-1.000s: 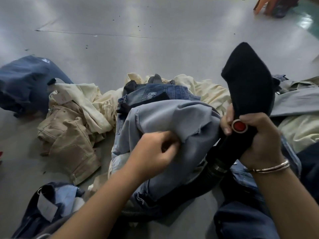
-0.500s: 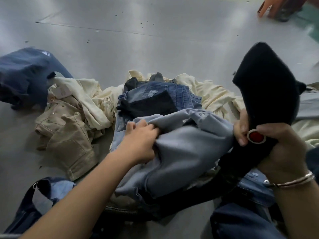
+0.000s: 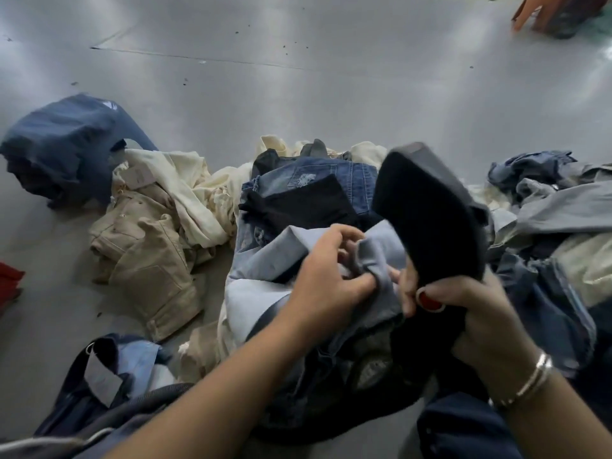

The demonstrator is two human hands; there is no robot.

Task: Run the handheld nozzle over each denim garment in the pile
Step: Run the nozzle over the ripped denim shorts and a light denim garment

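Observation:
A pile of denim lies on the grey floor in front of me. My left hand (image 3: 331, 276) pinches a fold of a light blue denim garment (image 3: 261, 263) at the pile's middle. My right hand (image 3: 470, 313) grips the black handheld nozzle (image 3: 427, 213) by its handle, thumb next to a red button (image 3: 429, 298). The nozzle's wide head points up and away, above the garment and beside my left hand. A darker ripped pair of jeans (image 3: 318, 180) lies just behind.
Beige trousers (image 3: 149, 253) and cream cloth (image 3: 185, 183) lie to the left, a dark blue garment (image 3: 66, 144) further left. More grey and blue garments (image 3: 546, 200) are heaped on the right. Dark denim (image 3: 99, 376) sits near my left forearm. An orange stool leg (image 3: 526, 11) stands far right.
My left hand shifted right along the light blue garment and now pinches it close to the nozzle. The nozzle swung left, its head tilting toward the pile's middle.

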